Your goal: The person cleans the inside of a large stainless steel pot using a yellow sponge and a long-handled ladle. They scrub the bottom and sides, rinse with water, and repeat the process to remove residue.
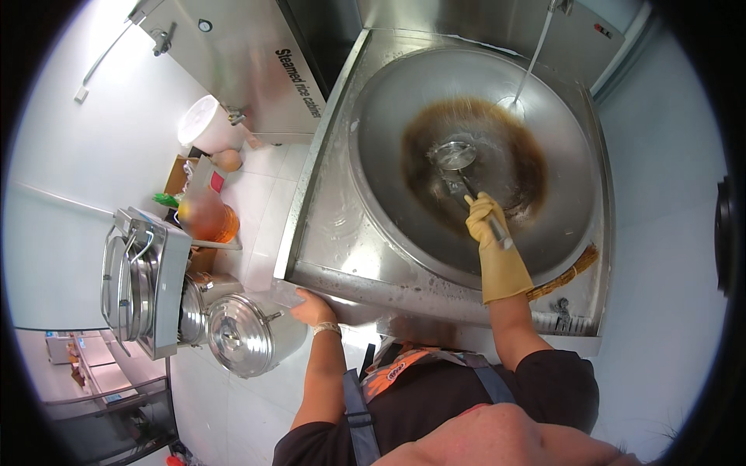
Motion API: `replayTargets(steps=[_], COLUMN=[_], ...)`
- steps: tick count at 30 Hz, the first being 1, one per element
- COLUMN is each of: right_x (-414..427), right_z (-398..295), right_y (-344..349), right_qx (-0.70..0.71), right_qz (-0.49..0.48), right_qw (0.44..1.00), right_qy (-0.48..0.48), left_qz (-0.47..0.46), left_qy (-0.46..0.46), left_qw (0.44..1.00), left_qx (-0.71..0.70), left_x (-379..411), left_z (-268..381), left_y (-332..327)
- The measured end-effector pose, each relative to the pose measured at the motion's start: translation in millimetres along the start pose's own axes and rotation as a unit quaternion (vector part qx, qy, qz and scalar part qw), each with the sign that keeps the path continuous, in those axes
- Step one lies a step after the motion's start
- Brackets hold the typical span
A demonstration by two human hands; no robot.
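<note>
My right hand [486, 218] wears a long yellow rubber glove and grips the dark handle of a metal ladle [456, 156]. The ladle's round bowl is over the middle of a very large steel wok [384, 180], at the pooled water [489, 154]. Dark brown staining rings the wok's bottom. A thin stream of water runs from a spout [553, 7] into its far right side. Bare, with a band at the wrist, my left hand [312, 307] is at the front left corner of the steel stove top [326, 244]. Its grip there is partly hidden.
A straw brush [565, 274] lies by the wok's right rim, near a dark metal scourer [562, 309]. Lidded steel pots [242, 335] stand at left. Beyond are an orange-filled jug [224, 224], a white bucket [204, 125] and a steel steam cabinet [245, 64].
</note>
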State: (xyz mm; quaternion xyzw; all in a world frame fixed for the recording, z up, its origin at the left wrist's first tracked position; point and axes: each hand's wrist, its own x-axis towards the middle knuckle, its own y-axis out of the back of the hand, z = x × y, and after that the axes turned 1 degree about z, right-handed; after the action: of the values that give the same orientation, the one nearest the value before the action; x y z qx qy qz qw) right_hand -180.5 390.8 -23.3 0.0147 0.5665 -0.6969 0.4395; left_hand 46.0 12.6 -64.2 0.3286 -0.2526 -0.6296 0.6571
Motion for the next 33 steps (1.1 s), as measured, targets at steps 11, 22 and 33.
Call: replayTargets(steps=[11, 22, 33], right_x=[99, 1, -50], right_z=[-17, -72, 15], right_y=[-171, -119, 32], right_qx=[-0.451, -0.653, -0.480], right_qz=[-0.048, 0.180, 0.306], right_qw=[0.850, 0.621, 0.764], right_qy=[0.267, 0.396, 0.304], left_qz=[0.016, -0.010, -0.031], left_qy=[-0.009, -0.015, 0.009], left_qw=[1.000, 1.000, 0.999], left_qx=[0.001, -0.016, -0.009], left_x=[-1, 0, -2], left_z=[-1, -2, 1], left_y=[0, -2, 2])
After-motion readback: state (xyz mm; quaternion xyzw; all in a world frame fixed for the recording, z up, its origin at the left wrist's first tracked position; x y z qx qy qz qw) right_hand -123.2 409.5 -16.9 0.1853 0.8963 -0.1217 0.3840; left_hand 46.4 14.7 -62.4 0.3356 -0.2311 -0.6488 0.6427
